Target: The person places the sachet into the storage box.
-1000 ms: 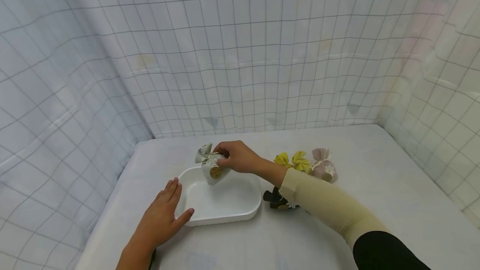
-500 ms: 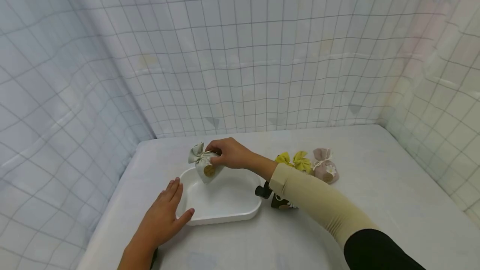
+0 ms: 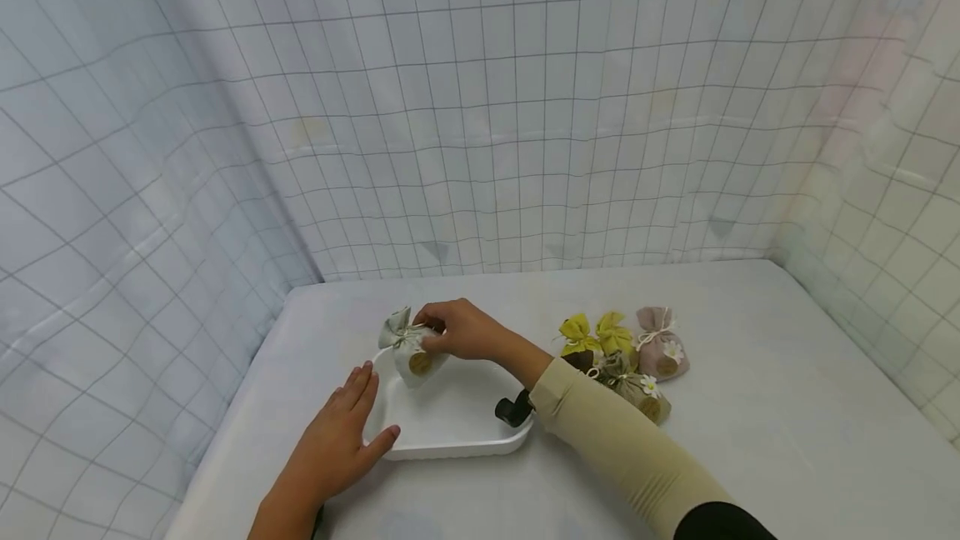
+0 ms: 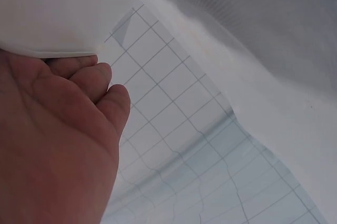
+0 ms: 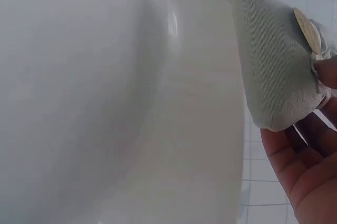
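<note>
My right hand (image 3: pixel 465 330) pinches a pale grey-green drawstring pouch (image 3: pixel 416 357) with a round tan tag, over the far left part of a white oval tray (image 3: pixel 450 423). In the right wrist view, fingers and thumb hold the pouch (image 5: pixel 276 55) near its tied neck, beside the tray's smooth wall (image 5: pixel 205 145). My left hand (image 3: pixel 333 436) lies along the tray's left end, fingers straight and thumb spread at the front rim. From the left wrist, the fingers of this hand (image 4: pixel 63 124) show right at the tray's edge (image 4: pixel 63 13).
Right of the tray lie more pouches: yellow ones (image 3: pixel 615 336), a pinkish one (image 3: pixel 662 348) and an olive-grey one (image 3: pixel 637 394) with a daisy. A dark pouch (image 3: pixel 579 359) is partly hidden by my right sleeve (image 3: pixel 607 432). Gridded white curtains (image 3: pixel 487 148) surround the table.
My right hand has carried the pouch slightly left over the tray. The olive-grey pouch has come into sight from behind the sleeve. My left hand keeps its place by the rim.
</note>
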`<state>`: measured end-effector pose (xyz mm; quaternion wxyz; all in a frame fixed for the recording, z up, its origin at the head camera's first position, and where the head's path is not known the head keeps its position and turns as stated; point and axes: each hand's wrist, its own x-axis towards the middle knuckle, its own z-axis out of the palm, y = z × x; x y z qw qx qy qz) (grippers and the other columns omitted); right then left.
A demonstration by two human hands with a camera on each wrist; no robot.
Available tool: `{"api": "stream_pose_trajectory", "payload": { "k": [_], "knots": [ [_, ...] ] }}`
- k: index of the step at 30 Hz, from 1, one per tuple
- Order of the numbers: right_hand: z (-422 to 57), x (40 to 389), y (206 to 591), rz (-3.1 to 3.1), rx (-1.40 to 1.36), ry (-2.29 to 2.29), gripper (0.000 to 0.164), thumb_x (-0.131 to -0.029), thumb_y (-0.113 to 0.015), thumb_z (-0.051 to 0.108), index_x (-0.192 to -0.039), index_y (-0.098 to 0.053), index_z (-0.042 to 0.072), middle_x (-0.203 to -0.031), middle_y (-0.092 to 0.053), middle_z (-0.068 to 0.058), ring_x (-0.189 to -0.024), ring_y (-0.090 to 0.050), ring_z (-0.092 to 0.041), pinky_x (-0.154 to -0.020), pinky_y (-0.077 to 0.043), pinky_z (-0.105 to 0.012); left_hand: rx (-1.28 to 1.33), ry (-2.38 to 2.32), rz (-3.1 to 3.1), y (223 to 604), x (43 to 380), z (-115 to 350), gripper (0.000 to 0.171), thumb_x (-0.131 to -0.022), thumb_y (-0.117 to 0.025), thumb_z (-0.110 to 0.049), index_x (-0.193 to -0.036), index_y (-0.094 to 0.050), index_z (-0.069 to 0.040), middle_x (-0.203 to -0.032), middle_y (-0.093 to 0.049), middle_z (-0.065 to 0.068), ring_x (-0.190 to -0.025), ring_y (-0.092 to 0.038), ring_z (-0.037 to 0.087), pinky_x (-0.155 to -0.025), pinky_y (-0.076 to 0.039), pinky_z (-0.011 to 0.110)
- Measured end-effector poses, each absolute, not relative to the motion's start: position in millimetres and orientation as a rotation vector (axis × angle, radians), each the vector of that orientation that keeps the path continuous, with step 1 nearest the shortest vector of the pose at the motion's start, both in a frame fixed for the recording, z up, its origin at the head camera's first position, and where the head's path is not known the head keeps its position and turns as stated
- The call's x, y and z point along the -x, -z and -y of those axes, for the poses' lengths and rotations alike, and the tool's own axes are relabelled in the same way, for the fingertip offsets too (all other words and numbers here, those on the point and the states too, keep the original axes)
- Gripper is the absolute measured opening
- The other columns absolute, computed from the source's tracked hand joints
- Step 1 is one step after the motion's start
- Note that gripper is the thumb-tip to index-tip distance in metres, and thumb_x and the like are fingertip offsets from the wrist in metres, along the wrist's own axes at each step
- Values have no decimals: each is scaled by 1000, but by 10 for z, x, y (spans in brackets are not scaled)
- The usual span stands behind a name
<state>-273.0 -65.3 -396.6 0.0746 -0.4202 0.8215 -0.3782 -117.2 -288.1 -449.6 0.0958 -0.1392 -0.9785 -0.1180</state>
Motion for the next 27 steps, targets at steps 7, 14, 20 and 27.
{"api": "stream_pose_trajectory", "payload": {
  "k": [7, 14, 20, 27],
  "knots": [
    [756, 2715, 4180, -2448, 1239, 1124, 24, -91, -72, 14, -114, -71, 13, -93, -66, 11, -83, -56, -5, -74, -48, -18, 406, 382, 2912, 4540, 1169, 2867, 85, -96, -58, -54, -149, -36, 7, -160, -27, 19, -147, -24, 37, -112, -28, 59],
    [840, 2669, 4216, -2493, 1368, 975, 27, -90, -71, 14, -117, -70, 12, -98, -67, 10, -84, -57, -5, -76, -47, -16, 409, 372, 2890, 4496, 1161, 2865, 82, -95, -60, -53, -147, -40, 8, -158, -30, 21, -146, -25, 37, -112, -29, 59],
    [864, 2638, 4227, -2547, 1363, 862, 29, -90, -72, 16, -119, -70, 13, -105, -69, 9, -85, -57, -1, -79, -47, -16, 412, 378, 2895, 4492, 1168, 2862, 82, -96, -57, -55, -147, -41, 8, -158, -30, 21, -147, -24, 37, -112, -29, 59],
    [899, 2651, 4301, -2551, 1364, 844, 26, -91, -73, 17, -115, -70, 12, -102, -69, 8, -84, -56, -2, -78, -47, -16, 394, 379, 2909, 4508, 1152, 2874, 83, -96, -58, -54, -149, -38, 7, -160, -27, 19, -147, -23, 37, -113, -28, 58]
  ]
}}
